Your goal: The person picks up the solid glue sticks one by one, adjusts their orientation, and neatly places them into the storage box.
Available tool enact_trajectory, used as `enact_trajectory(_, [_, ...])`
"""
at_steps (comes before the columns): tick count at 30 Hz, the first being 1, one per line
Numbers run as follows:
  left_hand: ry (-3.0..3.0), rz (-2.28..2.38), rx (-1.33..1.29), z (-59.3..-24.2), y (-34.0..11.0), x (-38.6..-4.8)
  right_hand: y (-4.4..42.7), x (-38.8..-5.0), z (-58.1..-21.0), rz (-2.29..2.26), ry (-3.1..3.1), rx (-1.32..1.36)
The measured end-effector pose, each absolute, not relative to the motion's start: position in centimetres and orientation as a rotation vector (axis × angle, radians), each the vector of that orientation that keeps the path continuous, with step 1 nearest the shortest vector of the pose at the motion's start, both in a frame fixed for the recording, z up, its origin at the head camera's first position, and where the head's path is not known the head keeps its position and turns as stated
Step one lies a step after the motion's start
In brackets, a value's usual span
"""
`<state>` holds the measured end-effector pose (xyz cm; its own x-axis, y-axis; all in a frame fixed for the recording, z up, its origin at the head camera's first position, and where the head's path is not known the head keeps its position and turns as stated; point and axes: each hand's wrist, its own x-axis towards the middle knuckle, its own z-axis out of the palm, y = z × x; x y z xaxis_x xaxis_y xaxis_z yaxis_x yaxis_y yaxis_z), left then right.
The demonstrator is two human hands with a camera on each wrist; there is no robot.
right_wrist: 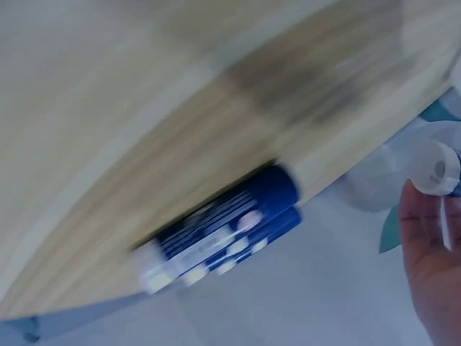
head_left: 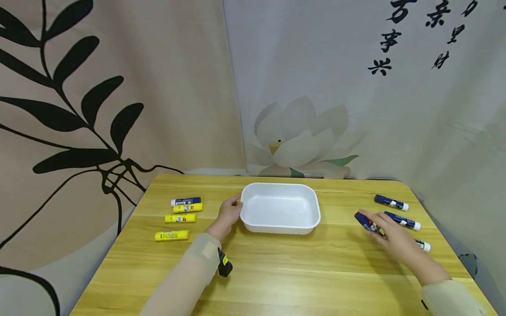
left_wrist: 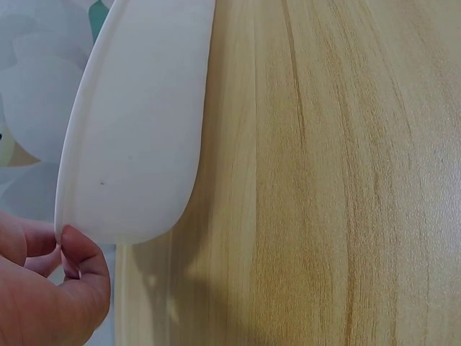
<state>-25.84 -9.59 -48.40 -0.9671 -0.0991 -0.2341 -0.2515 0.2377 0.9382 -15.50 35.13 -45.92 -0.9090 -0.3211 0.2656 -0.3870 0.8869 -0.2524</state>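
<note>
My left hand pinches the left rim of a white rectangular tray; in the left wrist view, thumb and fingers of that hand grip the rim of the tray. Nothing lies inside the tray. On the right, my right hand holds a dark blue glue stick over the table. In the right wrist view the hand is at the right edge, holding the stick whose white end shows. Near it lie blue sticks with white ends, one partly hidden by the hand.
At the left of the wooden table, three yellow glue sticks and a blue one lie in a loose column. A curtain with a printed flower hangs behind the table.
</note>
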Motion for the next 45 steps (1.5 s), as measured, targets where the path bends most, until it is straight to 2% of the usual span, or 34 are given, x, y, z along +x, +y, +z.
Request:
enact_trajectory(19, [2.377,1.829,-0.335,-48.4,-9.7,-25.9,27.4,-19.6,-43.6,1.616,-2.795,-0.158])
enact_trajectory(30, [2.365,1.825,-0.347,-48.3,-9.6,-25.8,19.5,-22.3,-42.2,1.807,-2.730,-0.169])
enact_trajectory(45, [2.386,1.836,-0.323,-48.7,-9.7,-26.1,8.5,-26.2,-45.7,1.817,-2.889,-0.198])
